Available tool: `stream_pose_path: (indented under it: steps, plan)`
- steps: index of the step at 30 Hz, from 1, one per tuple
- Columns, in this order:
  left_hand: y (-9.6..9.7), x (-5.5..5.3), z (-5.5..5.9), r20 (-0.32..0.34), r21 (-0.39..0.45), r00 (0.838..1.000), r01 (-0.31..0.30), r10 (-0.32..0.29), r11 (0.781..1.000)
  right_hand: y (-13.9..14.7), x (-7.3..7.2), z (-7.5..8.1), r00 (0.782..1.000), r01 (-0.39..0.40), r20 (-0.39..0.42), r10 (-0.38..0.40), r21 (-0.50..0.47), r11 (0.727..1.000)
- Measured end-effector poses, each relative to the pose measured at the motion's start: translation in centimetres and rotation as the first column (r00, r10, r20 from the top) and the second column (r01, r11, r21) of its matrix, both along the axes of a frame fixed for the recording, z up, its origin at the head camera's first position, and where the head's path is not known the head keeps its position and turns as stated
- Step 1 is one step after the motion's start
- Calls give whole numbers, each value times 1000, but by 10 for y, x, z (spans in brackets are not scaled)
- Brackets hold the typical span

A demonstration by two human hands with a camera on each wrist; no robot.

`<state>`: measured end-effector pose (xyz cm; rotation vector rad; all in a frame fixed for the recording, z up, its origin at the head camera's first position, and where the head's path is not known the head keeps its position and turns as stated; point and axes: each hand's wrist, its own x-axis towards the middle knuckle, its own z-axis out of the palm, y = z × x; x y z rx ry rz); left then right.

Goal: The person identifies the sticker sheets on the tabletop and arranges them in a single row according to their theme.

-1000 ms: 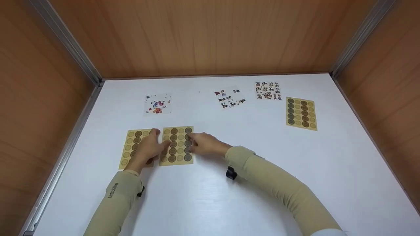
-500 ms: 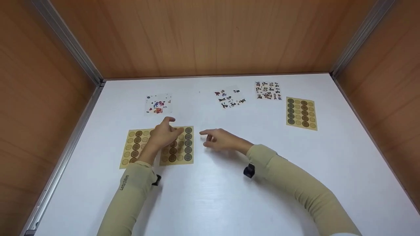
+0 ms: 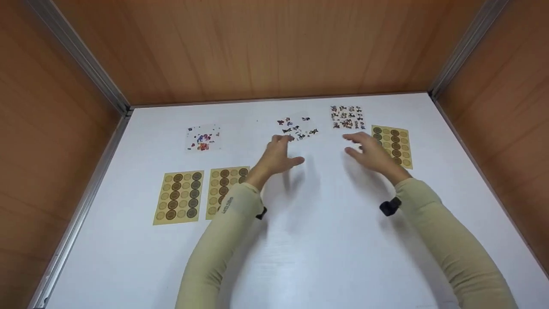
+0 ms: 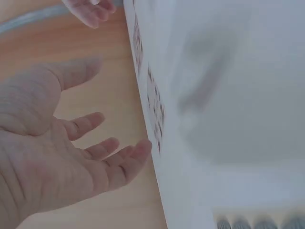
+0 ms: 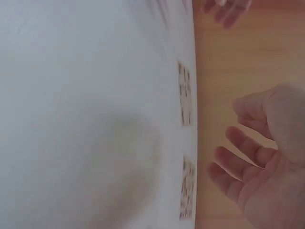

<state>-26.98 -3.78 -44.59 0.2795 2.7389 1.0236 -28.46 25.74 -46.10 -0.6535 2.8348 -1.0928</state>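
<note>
My left hand (image 3: 276, 159) hangs above the table with its fingers spread and holds nothing. It is nearest the middle clear sticker sheet (image 3: 299, 128), just below that sheet's lower edge in the head view. My right hand (image 3: 372, 153) is also in the air and empty, its thumb apart from loosely bent fingers. It overlaps the left side of the tan sheet of round coin-like stickers (image 3: 402, 146) at the right. Beyond it lies another clear sticker sheet (image 3: 348, 117) with small dark figures. In the left wrist view the left palm (image 4: 52, 162) shows bare.
Two more tan coin-sticker sheets lie side by side at the left, the outer sheet (image 3: 179, 197) in full view and the inner sheet (image 3: 218, 189) partly behind my left sleeve. A clear sheet with colourful stickers (image 3: 204, 138) lies behind them. Wooden walls (image 3: 274, 51) enclose the white table (image 3: 317, 257).
Both hands have left the two tan sheets at the left and moved to the right and farther back. Those two sheets now lie uncovered by the hands, side by side.
</note>
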Motion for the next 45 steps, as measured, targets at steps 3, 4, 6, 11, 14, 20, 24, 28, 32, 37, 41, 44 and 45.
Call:
stream_pose_path:
  steps: [3,4,6,11,14,20,24,28,32,37,41,44,45]
  plan:
    - [35,-8,-2,0,-13,999,44,-44,999,41,-1,-1,993,113,21,-113,-19,993]
    - [47,-10,-2,0,-26,999,53,-53,998,54,-1,-1,989,143,34,-143,-8,990]
    - [71,-15,-4,0,-58,998,70,-70,996,76,0,0,979,191,65,-192,25,981]
    - [127,-26,-13,3,-175,996,92,-93,980,117,5,-4,943,227,214,-254,142,964]
    - [153,-30,-23,3,-242,995,102,-104,965,133,10,-13,918,219,292,-268,189,957]
    - [182,-40,-38,-24,-330,978,186,-205,926,151,18,-24,884,191,378,-277,250,949]
    - [191,-42,-50,-40,-341,961,245,-274,908,153,22,-33,894,153,373,-250,273,950]
    - [199,-40,-60,-46,-342,949,277,-311,898,155,27,-43,903,118,369,-220,280,953]
    - [208,-37,-66,-36,-362,941,301,-335,882,155,31,-47,904,88,380,-196,285,955]
    - [215,-37,-67,-31,-414,941,295,-337,861,152,35,-46,916,52,371,-149,259,964]
    - [220,-39,-67,-27,-422,937,306,-350,853,152,39,-46,901,65,402,-163,246,967]
    - [222,-42,-65,9,-418,938,318,-346,851,152,40,-47,895,65,414,-167,249,966]
    - [222,-43,-64,21,-418,938,322,-345,849,151,40,-47,894,65,415,-168,250,966]
